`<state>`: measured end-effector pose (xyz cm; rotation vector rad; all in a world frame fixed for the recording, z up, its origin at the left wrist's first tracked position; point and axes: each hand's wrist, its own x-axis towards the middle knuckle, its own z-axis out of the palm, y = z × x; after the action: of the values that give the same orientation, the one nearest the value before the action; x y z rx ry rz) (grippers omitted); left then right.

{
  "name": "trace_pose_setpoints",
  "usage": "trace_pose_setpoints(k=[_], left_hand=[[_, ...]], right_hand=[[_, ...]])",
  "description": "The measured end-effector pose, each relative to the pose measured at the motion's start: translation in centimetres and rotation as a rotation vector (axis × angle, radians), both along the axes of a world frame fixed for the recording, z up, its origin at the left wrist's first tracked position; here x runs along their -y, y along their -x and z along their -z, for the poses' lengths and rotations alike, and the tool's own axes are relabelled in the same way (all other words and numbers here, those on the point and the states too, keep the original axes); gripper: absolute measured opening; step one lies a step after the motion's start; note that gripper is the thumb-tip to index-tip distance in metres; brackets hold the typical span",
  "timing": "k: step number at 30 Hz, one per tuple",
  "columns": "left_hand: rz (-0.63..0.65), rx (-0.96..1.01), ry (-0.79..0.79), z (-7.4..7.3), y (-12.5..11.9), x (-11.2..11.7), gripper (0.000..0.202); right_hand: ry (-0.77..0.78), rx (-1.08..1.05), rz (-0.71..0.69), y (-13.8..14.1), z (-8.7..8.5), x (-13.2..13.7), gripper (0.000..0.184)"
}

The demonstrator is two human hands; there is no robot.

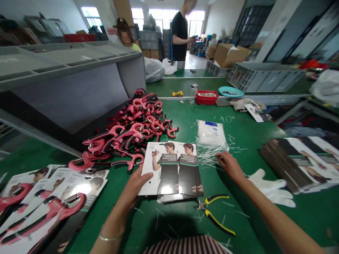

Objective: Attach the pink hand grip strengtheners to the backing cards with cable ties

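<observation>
My left hand [135, 187] grips the lower left edge of a printed cardboard packaging card [169, 169], which lies on the green work mat with more cards under it. My right hand [230, 165] reaches to a scatter of thin white plastic strips [209, 157], its fingertips among them; whether it holds one is hidden. Behind those strips sits a clear bag of white items [210, 134]. A heap of pink-and-black hand grippers [132, 130] lies beyond the card. Yellow-and-black pliers [214, 213] lie below the card, between my hands.
Cards with pink grippers [47, 201] lie at lower left, and a stack of cards [299, 162] and a white glove [272, 187] at right. A grey shelf [66, 60] juts in at left. Beyond stand a red tray [206, 97], a glass jar [193, 93], grey crates [265, 76] and a standing person [180, 37].
</observation>
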<state>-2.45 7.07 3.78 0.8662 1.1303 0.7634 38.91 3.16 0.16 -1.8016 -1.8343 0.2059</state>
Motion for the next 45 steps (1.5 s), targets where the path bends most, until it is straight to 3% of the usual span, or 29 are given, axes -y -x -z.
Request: trace_pose_setpoints(k=[3,6,9,12,16,19,22,27,32,39,45], left_hand=[[0.030,-0.003,-0.026,-0.6,-1.4,-0.8,0.074],[0.089,-0.019,-0.023,-1.1,-2.2,-0.9,0.066],[0.040,0.027,0.013,-1.3,-1.6,0.3,0.055],[-0.079,0.102,0.070,-1.3,-0.7,2.1,0.048],[-0.238,0.085,0.038,-2.0,0.1,2.3,0.048],[-0.175,0.042,-0.045,-3.4,0.6,0.7,0.048],[-0.058,-0.004,-0.117,-4.1,0.5,-1.1,0.044],[-0.002,-0.006,-0.180,-2.5,-1.2,-2.7,0.042],[-0.034,0.144,-0.181,-1.8,-2.3,-3.0,0.049],[-0.033,0.163,-0.269,-1.6,-1.8,-2.9,0.042],[0.005,0.137,-0.309,-1.5,-1.2,-2.9,0.041]], right_hand=[[0.108,0.252,-0.016,-3.6,1.3,-0.2,0.024],[0.129,0.394,-0.086,-4.2,1.1,-1.3,0.021],[0.106,0.389,-0.135,-4.2,0.4,-2.5,0.021],[0.020,0.166,-0.082,-4.4,-0.8,-3.5,0.019],[-0.042,-0.435,0.024,-3.5,-3.9,-4.6,0.021],[-0.021,-0.848,-0.031,-1.8,-6.5,-4.9,0.024],[0.049,-1.047,-0.096,0.1,-8.3,-4.7,0.025],[0.151,-1.183,-0.174,4.2,-9.6,-4.3,0.026],[0.112,-1.208,-0.281,9.7,-11.0,-5.0,0.024],[-0.304,-1.022,-0.277,17.2,-12.8,-5.2,0.020],[-0.253,-0.916,-0.282,19.6,-11.9,-5.4,0.022]])
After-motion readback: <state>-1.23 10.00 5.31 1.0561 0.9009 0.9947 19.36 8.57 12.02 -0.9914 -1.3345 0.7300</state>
